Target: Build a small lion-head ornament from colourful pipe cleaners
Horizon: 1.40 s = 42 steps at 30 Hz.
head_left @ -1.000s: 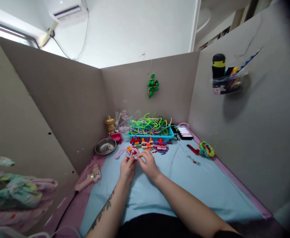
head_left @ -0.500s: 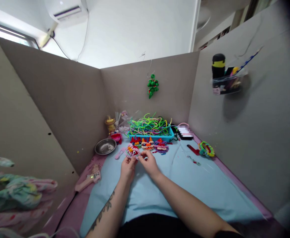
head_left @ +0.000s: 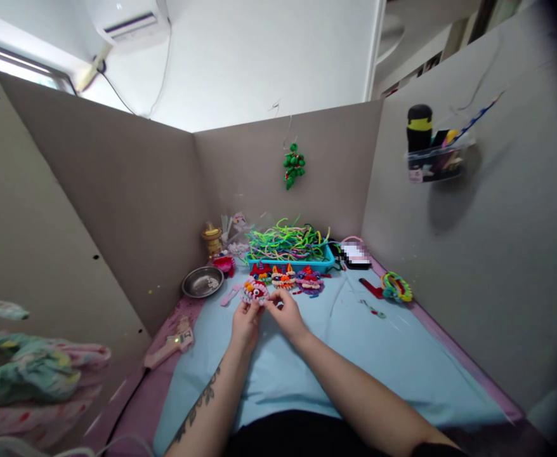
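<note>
Between my two hands is a pipe-cleaner animal face point(head_left: 255, 291), pink and red with an orange part and a white googly eye. My left hand point(head_left: 246, 322) pinches it from below. With thumb and forefinger, my right hand point(head_left: 284, 310) grips its lower right edge. Just behind stand several similar fuzzy figures: a red one point(head_left: 260, 273), an orange and cream one point(head_left: 283, 277) and a purple and red one point(head_left: 309, 280). Farther back, a blue tray point(head_left: 290, 264) is heaped with green, pink and purple pipe cleaners point(head_left: 288, 240).
To the left are a metal bowl point(head_left: 202, 282) with small white bits, a pink glue gun point(head_left: 170, 349) with a cord, and a pink clip-like piece point(head_left: 231, 295). On the right lie a phone point(head_left: 355, 254) and a coiled yellow-green ring point(head_left: 397, 287). Grey partitions point(head_left: 278, 152) enclose the table.
My hands stay in nearly the same place on the pipe-cleaner face. It has turned very slightly, and my right fingers have shifted a little to the left along its edge.
</note>
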Each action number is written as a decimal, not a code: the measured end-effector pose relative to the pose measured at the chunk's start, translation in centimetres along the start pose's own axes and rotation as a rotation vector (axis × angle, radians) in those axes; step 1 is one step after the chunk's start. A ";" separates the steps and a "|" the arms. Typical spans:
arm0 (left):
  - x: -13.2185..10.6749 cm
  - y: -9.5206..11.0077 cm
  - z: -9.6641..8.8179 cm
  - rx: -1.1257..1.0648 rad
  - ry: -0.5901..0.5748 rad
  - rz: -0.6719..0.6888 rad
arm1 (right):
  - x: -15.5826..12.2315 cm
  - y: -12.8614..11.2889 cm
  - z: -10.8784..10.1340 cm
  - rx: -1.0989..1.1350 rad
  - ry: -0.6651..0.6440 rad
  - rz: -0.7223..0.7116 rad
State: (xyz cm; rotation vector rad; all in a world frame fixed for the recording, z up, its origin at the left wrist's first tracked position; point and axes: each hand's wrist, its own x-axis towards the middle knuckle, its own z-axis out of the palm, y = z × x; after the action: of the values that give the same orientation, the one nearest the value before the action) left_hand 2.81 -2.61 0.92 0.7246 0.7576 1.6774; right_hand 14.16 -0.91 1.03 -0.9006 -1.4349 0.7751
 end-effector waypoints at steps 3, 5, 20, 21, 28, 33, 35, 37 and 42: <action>0.3 -0.1 -0.3 -0.053 0.046 0.003 | -0.3 -0.7 -0.1 -0.038 -0.019 -0.064; 0.4 -0.2 -0.2 -0.070 0.048 -0.006 | -0.3 -1.1 -0.2 -0.047 -0.028 -0.087; 0.5 -1.1 0.9 -0.028 0.029 0.042 | 0.0 -0.6 -0.1 0.382 -0.061 0.397; 0.5 -1.0 0.9 -0.035 0.025 0.042 | 0.0 -0.5 0.0 0.449 -0.089 0.469; 0.4 -1.2 0.6 -0.081 -0.012 -0.032 | 0.0 0.0 0.2 0.706 -0.200 0.621; 0.3 -1.3 0.6 -0.103 -0.042 -0.072 | 0.1 -0.2 0.3 0.764 -0.178 0.626; 0.3 -1.2 0.7 -0.116 -0.051 -0.081 | 0.1 -0.3 0.3 0.766 -0.158 0.622; 0.3 -1.2 0.7 -0.131 -0.047 -0.080 | 0.1 -0.4 0.3 0.760 -0.155 0.605; 0.3 -1.3 0.7 -0.162 -0.031 -0.090 | 0.0 -0.3 0.5 0.712 -0.164 0.543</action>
State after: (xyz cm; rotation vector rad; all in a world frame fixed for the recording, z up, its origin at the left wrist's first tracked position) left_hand 4.01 -1.95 0.38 0.5933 0.6152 1.6216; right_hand 13.67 -1.00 1.23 -0.6652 -0.9197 1.6684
